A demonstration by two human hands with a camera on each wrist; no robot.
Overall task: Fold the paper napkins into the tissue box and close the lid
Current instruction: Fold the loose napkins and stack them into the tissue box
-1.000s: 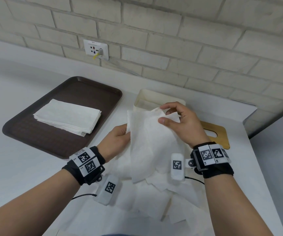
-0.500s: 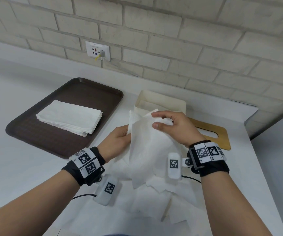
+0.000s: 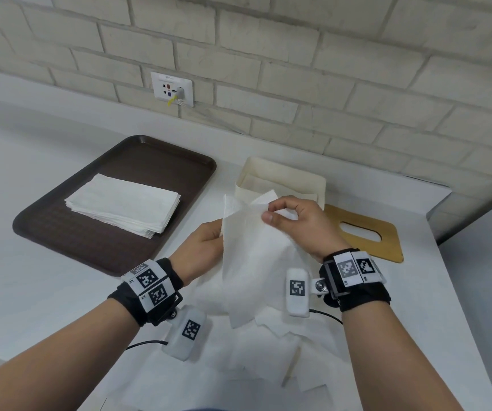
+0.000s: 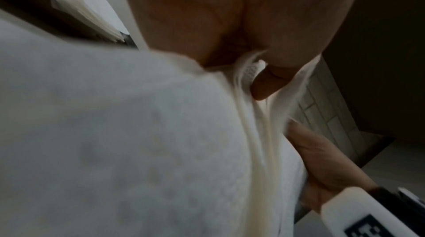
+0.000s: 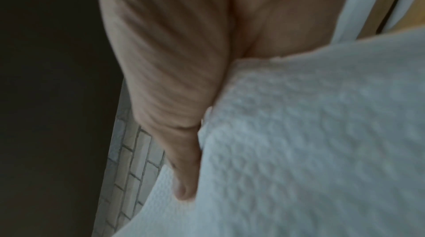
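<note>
Napkin (image 3: pixel 256 256) hangs upright between my two hands, above loose sheets (image 3: pixel 268 360) spread on the near part of the white counter (image 3: pixel 31 292). My right hand (image 3: pixel 304 226) pinches its top edge between thumb and forefinger; my left hand (image 3: pixel 200 250) grips its left edge, though I cannot tell how those fingers lie behind the paper. Just beyond stands the open tissue box (image 3: pixel 280 176), with its wooden lid (image 3: pixel 366 232) flat on the counter to its right. On the left, a brown tray (image 3: pixel 114 250) carries a stack of folded napkins (image 3: pixel 123 206).
</note>
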